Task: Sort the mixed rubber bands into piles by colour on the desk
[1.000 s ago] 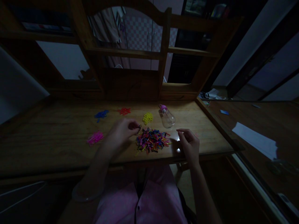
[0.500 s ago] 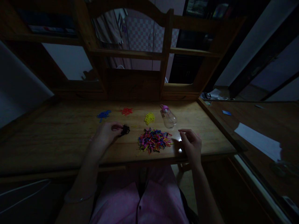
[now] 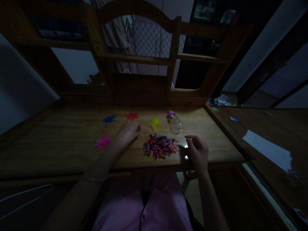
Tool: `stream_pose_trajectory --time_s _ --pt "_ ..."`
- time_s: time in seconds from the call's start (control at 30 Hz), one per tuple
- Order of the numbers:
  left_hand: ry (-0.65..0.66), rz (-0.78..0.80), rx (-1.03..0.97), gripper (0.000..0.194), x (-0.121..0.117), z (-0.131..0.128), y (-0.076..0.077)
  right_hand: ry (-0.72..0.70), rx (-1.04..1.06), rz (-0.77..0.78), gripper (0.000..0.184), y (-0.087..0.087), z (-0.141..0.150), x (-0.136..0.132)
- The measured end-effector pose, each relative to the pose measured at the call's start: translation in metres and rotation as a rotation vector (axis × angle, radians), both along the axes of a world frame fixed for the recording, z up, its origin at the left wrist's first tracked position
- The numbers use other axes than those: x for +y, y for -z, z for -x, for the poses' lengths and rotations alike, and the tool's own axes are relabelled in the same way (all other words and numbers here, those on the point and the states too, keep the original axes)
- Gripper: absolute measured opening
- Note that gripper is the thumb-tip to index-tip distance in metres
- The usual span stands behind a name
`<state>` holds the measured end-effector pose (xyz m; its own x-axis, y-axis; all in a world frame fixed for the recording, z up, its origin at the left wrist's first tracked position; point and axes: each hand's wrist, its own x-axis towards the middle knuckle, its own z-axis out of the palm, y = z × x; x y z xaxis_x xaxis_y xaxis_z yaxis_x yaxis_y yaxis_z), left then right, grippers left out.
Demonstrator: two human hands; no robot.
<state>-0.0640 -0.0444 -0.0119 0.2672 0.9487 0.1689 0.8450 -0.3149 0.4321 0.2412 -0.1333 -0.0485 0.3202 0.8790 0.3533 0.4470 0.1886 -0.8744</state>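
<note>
My left hand (image 3: 130, 130) reaches over the table with its fingers pinched together at a single small yellow rubber band (image 3: 141, 131). That hand and forearm cover the spot of the black bunch. To its right lies a mixed heap of colourful rubber bands (image 3: 160, 147). My right hand (image 3: 198, 150) rests at the heap's right side, fingers loosely curled and thumb apart, with nothing visible in it. Sorted by colour, small piles lie around: blue (image 3: 109, 119), red (image 3: 132, 116), yellow (image 3: 155, 124), and pink (image 3: 102, 142) beside my left forearm.
A clear bottle with a pink cap (image 3: 175, 124) lies behind the heap, near my right hand. Wooden shelving (image 3: 141, 88) rises at the table's back. On the right, a lower brown surface holds white paper (image 3: 267, 149) and a small blue card (image 3: 234, 119).
My left hand has moved right and slightly away from me, from the black bunch to the single yellow band. The pink pile has come into sight. My right hand has stayed in place.
</note>
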Motion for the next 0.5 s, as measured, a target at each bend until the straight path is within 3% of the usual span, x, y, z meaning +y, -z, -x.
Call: stream_pose_trajectory --time_s 0.23,0.5 --pt "0.061 0.004 0.107 0.002 0.019 -0.013 0.007 0.000 -0.004 0.013 0.025 0.003 -0.002 0.001" --pt "0.123 -0.086 0.026 0.018 0.036 -0.063 -0.002 -0.005 0.034 0.004 0.026 0.007 -0.003 0.003"
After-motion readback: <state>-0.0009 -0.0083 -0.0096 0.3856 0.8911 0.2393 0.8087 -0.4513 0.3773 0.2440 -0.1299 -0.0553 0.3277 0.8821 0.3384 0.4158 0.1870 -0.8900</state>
